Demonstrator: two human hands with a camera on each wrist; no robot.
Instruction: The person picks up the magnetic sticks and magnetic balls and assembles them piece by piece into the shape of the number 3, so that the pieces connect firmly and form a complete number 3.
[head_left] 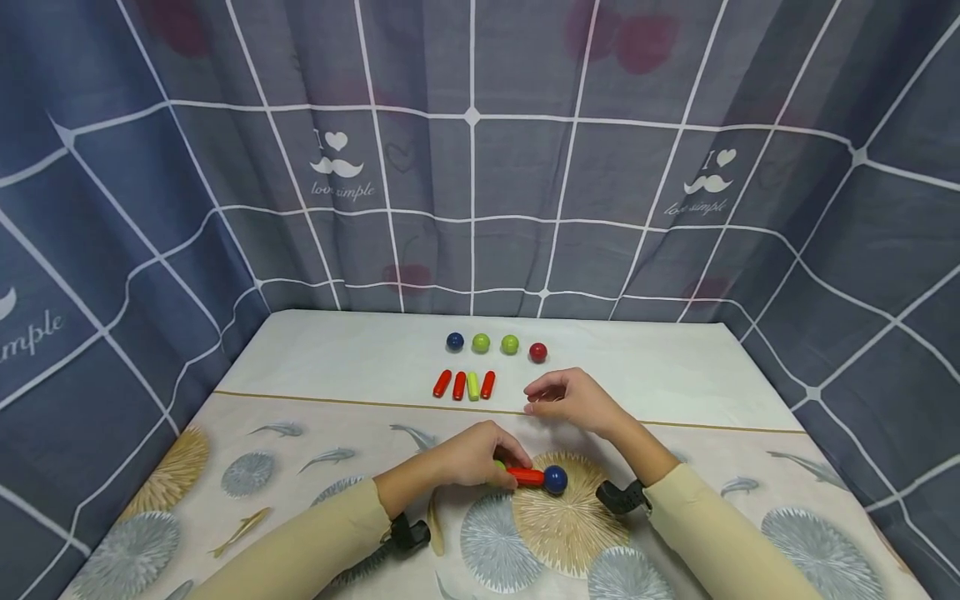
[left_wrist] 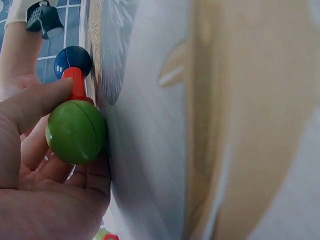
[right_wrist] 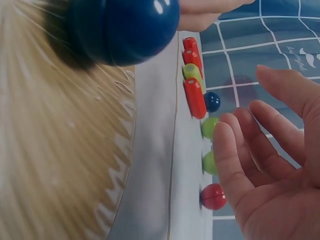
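My left hand (head_left: 480, 454) pinches a red rod (head_left: 527, 477) low over the patterned cloth. One end of the rod joins a dark blue ball (head_left: 555, 479); a green ball (left_wrist: 76, 132) sits at its other end, as the left wrist view shows. The right hand (head_left: 573, 402) hovers apart from this piece, fingers loosely bent and holding nothing. Beyond it lie a yellow-green rod (head_left: 472, 386) and several red rods (head_left: 442, 383) side by side. Behind them stand a blue ball (head_left: 454, 342), two green balls (head_left: 481, 343) and a red ball (head_left: 537, 352) in a row.
A white strip (head_left: 337, 354) of tabletop runs along the back. The patterned cloth (head_left: 285, 492) covers the front, with a gold line at its edge. Grey-blue grid curtains (head_left: 517, 175) enclose the back and both sides. Each wrist wears a black camera mount (head_left: 408, 533).
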